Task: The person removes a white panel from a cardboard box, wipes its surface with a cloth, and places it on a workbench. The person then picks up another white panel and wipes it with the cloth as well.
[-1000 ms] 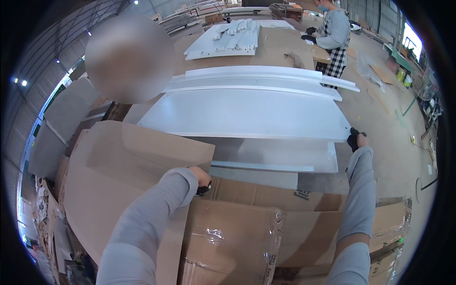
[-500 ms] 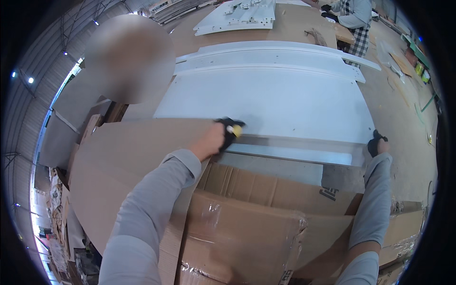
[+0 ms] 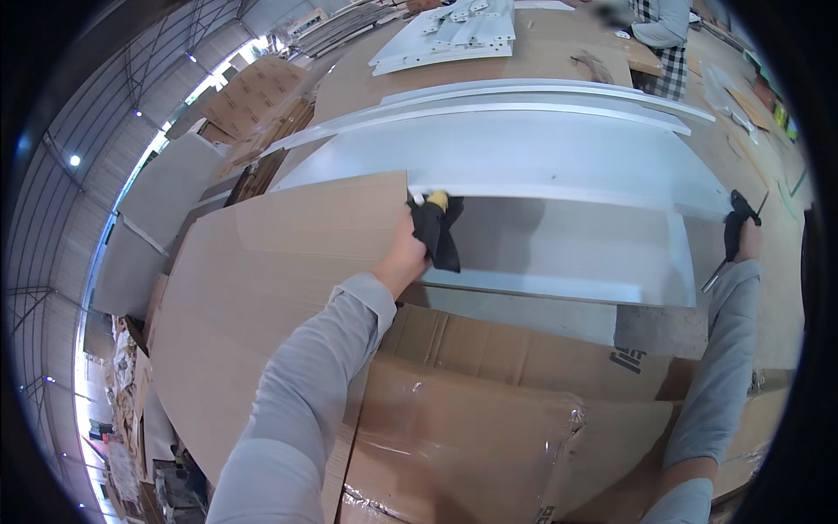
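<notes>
The long white panel [image 3: 515, 153] stretches between both hands, just beyond a second white panel [image 3: 576, 244] with a shaded face. The left hand [image 3: 426, 234], in a dark glove with a yellow patch, is at its near edge beside the corner of a brown cardboard sheet [image 3: 279, 227] — its fingers are blurred, so I cannot tell whether they grip. The right hand [image 3: 744, 229] is at the panel's right end, a thin rod [image 3: 710, 279] showing above and below it; what its curled fingers clamp, I cannot tell. A taped carton [image 3: 463, 437] sits nearest the wearer. Farther off, white pieces [image 3: 449, 39] lie stacked on the brown desk [image 3: 550, 57], near a co-worker's sleeve [image 3: 661, 31].
</notes>
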Demonstrator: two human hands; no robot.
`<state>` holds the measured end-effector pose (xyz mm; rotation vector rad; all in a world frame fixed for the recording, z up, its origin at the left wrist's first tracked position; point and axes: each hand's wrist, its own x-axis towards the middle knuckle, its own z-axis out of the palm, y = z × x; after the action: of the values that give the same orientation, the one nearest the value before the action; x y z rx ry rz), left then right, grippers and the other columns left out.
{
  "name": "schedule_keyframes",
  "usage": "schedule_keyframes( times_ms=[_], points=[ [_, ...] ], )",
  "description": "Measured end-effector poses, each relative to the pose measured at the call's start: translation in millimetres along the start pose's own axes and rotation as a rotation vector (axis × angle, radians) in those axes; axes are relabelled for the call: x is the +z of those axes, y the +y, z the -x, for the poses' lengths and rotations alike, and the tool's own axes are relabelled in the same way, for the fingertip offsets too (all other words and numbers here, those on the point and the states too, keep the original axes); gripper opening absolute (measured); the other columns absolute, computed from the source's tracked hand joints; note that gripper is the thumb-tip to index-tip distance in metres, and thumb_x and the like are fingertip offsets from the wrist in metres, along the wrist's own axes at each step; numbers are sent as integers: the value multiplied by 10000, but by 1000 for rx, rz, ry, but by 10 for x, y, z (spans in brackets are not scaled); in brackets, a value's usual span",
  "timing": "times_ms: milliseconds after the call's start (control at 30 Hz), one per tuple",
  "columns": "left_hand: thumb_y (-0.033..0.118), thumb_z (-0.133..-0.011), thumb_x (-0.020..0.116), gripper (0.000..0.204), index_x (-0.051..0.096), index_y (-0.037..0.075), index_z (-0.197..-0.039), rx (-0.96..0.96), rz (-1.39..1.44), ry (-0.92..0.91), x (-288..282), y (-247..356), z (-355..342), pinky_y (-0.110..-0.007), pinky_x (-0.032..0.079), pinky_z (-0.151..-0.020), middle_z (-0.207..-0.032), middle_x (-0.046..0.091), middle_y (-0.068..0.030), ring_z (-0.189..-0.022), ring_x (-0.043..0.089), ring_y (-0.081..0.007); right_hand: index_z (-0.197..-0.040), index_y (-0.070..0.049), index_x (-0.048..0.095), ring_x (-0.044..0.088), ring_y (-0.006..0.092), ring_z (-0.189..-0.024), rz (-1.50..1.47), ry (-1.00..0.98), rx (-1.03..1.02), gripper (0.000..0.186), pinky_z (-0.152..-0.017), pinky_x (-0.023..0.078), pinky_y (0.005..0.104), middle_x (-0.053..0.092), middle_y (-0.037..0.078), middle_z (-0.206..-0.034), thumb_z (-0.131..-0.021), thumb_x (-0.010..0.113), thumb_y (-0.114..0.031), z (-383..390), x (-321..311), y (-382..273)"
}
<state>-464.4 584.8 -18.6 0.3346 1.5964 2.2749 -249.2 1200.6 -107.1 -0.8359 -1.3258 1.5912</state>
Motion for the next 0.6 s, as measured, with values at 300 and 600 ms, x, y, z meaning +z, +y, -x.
schedule_keyframes(
  times_ms=[300, 600],
  points=[
    [206, -966, 513, 243, 483, 34, -1135, 151, 300, 32, 396, 347, -374, -368, 539, -715, -1037, 610, -112, -932, 659, -277, -972, -91, 697, 503, 85, -475, -273, 146, 19, 206, -407, 359, 213, 557, -33, -630, -847, 608, -227, 340, 930, -1028],
    [165, -942, 470, 171, 544, 28, -871, 192, 87, 328, 402, 882, -784, -328, 385, -450, -643, 532, -66, -481, 462, -184, -954, -129, 706, 466, 79, -441, -44, 8, 47, 192, -377, 307, 217, 523, -58, -590, -843, 632, -268, 168, 828, -1571]
  ],
)
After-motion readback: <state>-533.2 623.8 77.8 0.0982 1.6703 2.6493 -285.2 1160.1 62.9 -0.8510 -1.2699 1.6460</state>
